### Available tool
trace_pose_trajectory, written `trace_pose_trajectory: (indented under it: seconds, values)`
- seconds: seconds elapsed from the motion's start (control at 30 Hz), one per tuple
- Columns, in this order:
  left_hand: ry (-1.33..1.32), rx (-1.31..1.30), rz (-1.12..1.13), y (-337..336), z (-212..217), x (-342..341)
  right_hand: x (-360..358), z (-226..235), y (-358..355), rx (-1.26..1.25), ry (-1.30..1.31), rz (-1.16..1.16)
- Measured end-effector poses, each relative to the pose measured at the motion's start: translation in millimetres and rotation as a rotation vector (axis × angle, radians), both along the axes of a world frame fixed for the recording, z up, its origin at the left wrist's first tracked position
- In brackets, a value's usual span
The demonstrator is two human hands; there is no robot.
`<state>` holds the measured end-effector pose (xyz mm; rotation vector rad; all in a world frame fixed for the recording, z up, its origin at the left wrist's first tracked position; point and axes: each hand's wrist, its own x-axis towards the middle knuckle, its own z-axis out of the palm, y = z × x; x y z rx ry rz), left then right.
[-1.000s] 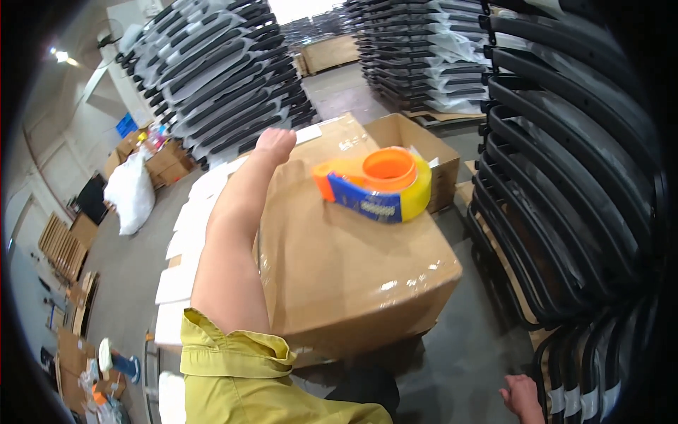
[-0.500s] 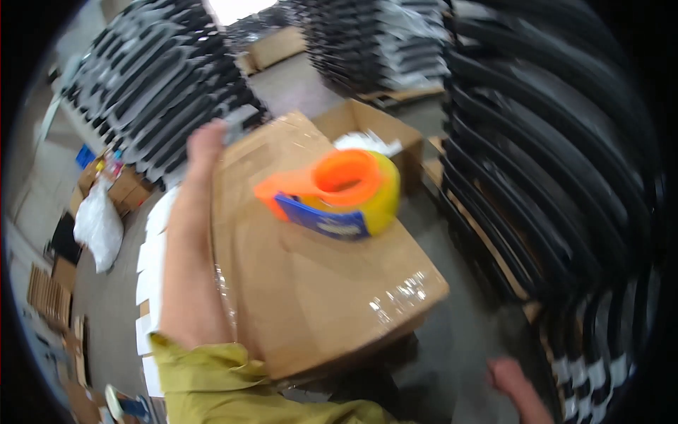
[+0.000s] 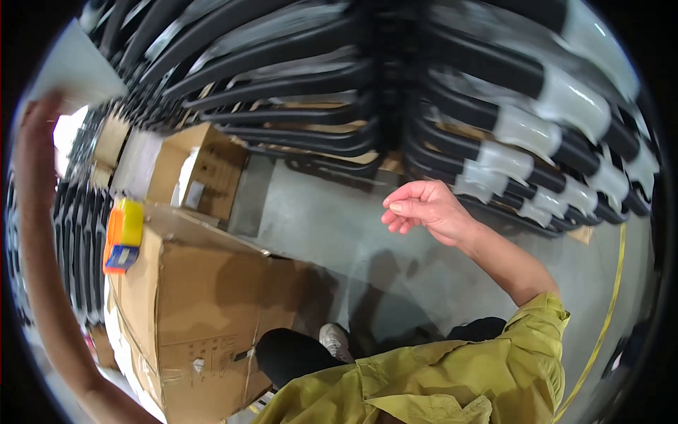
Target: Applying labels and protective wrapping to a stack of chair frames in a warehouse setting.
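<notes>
My left hand (image 3: 44, 116), blurred at the far left, is raised with its fingers at the edge of a pale flat sheet (image 3: 83, 74), which it appears to grip. My right hand (image 3: 427, 212) hangs over the floor in front of my body, its fingers loosely curled and slightly apart, with nothing visible in them. On top of a large cardboard box (image 3: 205, 311) at the left stands a tape dispenser (image 3: 121, 233), orange and yellow with a blue part. My right hand is well away from both.
Tall stacks of curved black parts (image 3: 304, 78) rise ahead, with more stacked parts (image 3: 522, 134) wrapped in pale film at the right. An open carton (image 3: 212, 173) stands behind the box. A yellow line (image 3: 604, 318) runs along the grey floor.
My view has swung to the right, so the box and dispenser now lie at the left. My left hand has left the box's side and is raised; my right hand has risen and its fingers have loosened.
</notes>
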<state>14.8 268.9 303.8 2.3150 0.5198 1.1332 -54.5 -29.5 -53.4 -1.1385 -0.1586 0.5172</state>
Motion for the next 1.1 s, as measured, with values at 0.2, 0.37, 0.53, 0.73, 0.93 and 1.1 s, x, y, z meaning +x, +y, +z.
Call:
trace_pose_trajectory:
  seconds: [0.2,0.37,0.53,0.73,0.93,1.1]
  values:
    - [0.757,-0.696,-1.632,-138,-224,-29,-48,-36,-92,-0.032,-0.070,-0.223]
    - [1.211,-0.821,-2.032,-207,-357,-47,-57,-51,-113,-0.231,-0.522,-0.206]
    - [1.755,-1.317,-1.858,-230,-418,-64,-49,-55,-107,0.068,-0.081,0.155]
    - [1.216,-1.029,-1.394,-220,-431,-87,-54,-90,-100,0.055,-0.011,-0.122]
    - [0.976,-0.032,-1.238,-176,-465,-31,-88,-162,-131,-0.222,0.529,-0.007]
    - [0.357,0.303,-1.519,-220,-491,-5,-69,-238,-120,-0.164,0.610,-0.391]
